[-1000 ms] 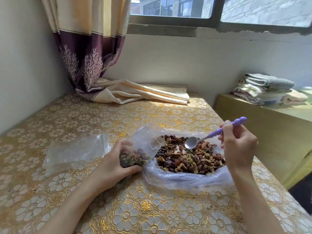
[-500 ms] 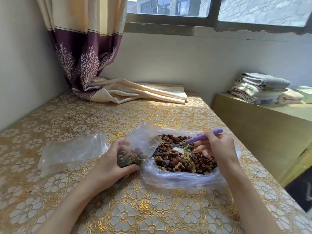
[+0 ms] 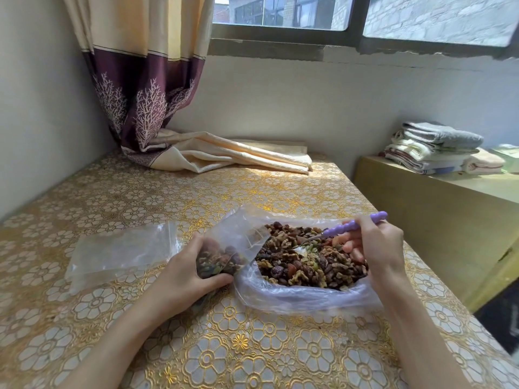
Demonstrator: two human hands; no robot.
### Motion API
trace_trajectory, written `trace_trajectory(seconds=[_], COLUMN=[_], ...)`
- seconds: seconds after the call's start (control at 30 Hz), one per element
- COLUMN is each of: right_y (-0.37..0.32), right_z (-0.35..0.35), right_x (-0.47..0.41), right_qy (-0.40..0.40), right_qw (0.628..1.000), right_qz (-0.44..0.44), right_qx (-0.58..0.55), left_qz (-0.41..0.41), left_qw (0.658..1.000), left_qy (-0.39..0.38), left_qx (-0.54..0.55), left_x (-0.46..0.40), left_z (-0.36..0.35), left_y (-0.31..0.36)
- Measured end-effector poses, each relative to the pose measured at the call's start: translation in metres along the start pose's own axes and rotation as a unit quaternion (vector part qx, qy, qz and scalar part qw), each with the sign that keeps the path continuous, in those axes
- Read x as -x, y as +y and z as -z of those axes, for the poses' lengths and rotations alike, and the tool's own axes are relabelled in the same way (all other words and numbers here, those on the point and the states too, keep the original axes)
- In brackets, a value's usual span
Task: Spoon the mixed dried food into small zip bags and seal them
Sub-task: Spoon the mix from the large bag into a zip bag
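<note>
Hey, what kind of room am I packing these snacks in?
Probably a room in a home, not a commercial kitchen: a curtain hangs at the window, folded towels are stacked nearby, and the table has a floral cover.

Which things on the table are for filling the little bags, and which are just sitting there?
For the job:
small zip bag, held in the left hand
purple spoon, in the right hand
big bag of dried food
spare empty bags

Just lying about:
curtain
folded towels
</note>
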State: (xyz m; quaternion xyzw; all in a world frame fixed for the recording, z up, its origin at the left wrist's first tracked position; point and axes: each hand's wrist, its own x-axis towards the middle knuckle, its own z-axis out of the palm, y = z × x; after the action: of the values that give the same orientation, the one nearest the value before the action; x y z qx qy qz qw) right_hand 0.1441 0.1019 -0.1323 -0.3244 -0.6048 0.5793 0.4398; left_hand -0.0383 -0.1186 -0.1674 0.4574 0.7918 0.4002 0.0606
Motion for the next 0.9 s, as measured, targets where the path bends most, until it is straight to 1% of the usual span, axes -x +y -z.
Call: trace_trajectory(seconds=[0.27, 0.47, 0.63, 0.8, 0.9], right_y=[-0.008, -0.014, -0.013, -0.011, -0.009], right_z=[-0.002, -0.015, -0.030, -0.045, -0.049], right_x=[0.006, 0.018, 0.032, 0.049, 0.055], right_qy=[0.009, -0.015, -0.075, -0.186, -0.233], right_qw=[0.995, 0.986, 0.980, 0.962, 0.950], right_qz=[0.049, 0.101, 0.119, 0.166, 0.187], right_qx=[-0.083, -0.133, -0.142, -0.108, -0.095], left_qz=[-0.004, -0.009, -0.009, -0.014, -0.005], left_qw=[1.000, 1.000, 1.000, 1.000, 0.999], left_qy=[-0.007, -0.007, -0.002, 0.003, 0.005], left_qx=[-0.017, -0.023, -0.023, 0.012, 0.049], left_x=[0.000, -0.001, -0.001, -0.001, 0.000], left_z=[0.000, -0.001, -0.001, -0.002, -0.001], left_y=[0.000, -0.001, -0.003, -0.001, 0.000])
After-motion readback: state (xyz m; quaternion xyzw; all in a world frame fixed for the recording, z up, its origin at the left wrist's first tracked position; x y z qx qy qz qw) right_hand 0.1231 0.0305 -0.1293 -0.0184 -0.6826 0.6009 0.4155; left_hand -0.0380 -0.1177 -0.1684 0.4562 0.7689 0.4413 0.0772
